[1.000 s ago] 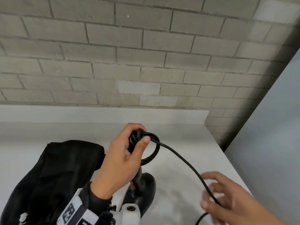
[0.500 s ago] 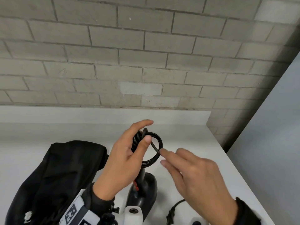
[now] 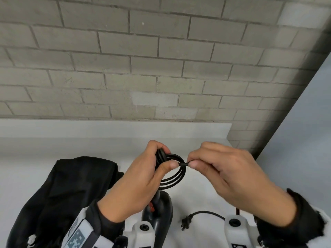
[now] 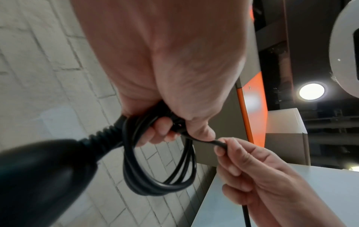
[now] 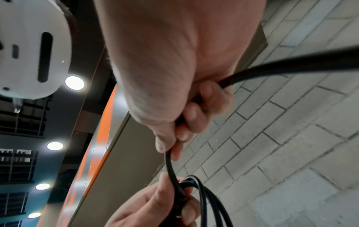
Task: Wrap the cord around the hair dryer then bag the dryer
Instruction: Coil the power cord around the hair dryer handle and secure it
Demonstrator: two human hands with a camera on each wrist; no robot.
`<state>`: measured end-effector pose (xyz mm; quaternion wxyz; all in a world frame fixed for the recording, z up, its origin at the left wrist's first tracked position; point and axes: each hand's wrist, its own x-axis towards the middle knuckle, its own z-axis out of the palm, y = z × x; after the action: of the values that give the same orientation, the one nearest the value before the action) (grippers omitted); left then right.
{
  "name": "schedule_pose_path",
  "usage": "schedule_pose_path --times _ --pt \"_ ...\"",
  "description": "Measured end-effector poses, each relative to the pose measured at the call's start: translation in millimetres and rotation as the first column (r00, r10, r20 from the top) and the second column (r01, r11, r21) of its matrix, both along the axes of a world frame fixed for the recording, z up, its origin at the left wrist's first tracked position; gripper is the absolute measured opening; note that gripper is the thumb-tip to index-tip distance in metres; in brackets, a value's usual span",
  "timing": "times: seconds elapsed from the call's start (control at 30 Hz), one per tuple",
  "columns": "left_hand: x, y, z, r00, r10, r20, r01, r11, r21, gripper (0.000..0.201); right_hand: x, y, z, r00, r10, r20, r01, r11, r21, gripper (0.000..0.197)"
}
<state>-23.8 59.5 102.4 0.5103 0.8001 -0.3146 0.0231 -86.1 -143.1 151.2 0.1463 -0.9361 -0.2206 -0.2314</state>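
while the left hand [image 3: 136, 183] is gripping the coiled cord [image 3: 176, 176], the right hand [image 3: 229, 174] is pinching its loose stretch. hair dryer [image 3: 159, 210] is hanging beside the black bag [image 3: 59, 194].

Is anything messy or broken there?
Nothing looks broken. The cord is looped beside the hair dryer, not around it. The left hand grips the loops, the right hand pinches the cord, and the plug lies loose on the table.
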Motion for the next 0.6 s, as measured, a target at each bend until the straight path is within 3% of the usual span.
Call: schedule_pose_path --times 0.17,0.3,0.47,0.6 --pt "-5 -2 3 0.996 -0.072 0.052 0.065 0.989 0.131 0.032 7 -5 11 0.988 0.125 -0.087 -0.106 0.976 0.190 0.022" --pt "-8 -5 -1 0.973 -0.127 0.195 0.101 0.985 0.139 0.028 13 7 11 0.968 0.211 -0.138 -0.137 0.900 0.413 0.017" --pt "-11 -7 -8 0.965 -0.178 0.191 0.181 0.984 0.004 0.018 26 23 -12 0.962 0.245 -0.122 -0.083 0.687 0.722 0.012" --pt "-11 -9 -15 0.983 -0.122 0.136 0.142 0.979 -0.148 0.022 31 34 -31 0.975 0.187 -0.120 0.014 0.488 0.873 0.004"
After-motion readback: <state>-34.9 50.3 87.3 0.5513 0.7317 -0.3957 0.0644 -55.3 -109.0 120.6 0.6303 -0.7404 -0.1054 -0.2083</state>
